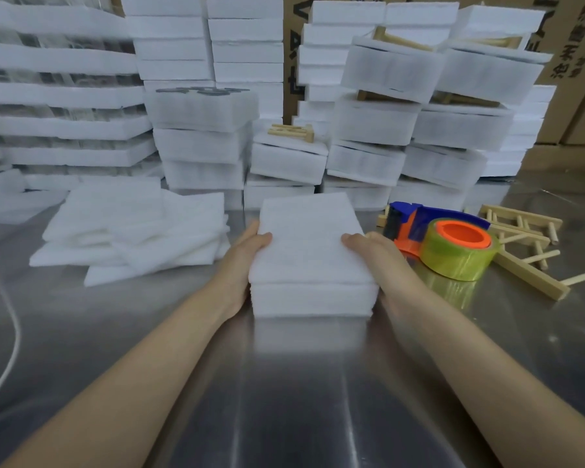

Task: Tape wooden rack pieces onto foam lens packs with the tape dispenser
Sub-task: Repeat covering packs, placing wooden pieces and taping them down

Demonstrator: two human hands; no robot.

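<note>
While the left grip [247, 261] and right grip [375, 255] clasp the foam pack [311, 258] at frame centre on the bench [284, 383], an uneven squeeze may skew its layers. The tape dispenser [446, 241], just to its right, could get knocked.

A brushed steel table [294, 383] fills the foreground, shiny enough to mirror soft overhead light in pale streaks. A thin white cable [12, 336] curves across its left side. At the back, brown cardboard boxes [581, 106] printed with dark characters close off the view.
</note>
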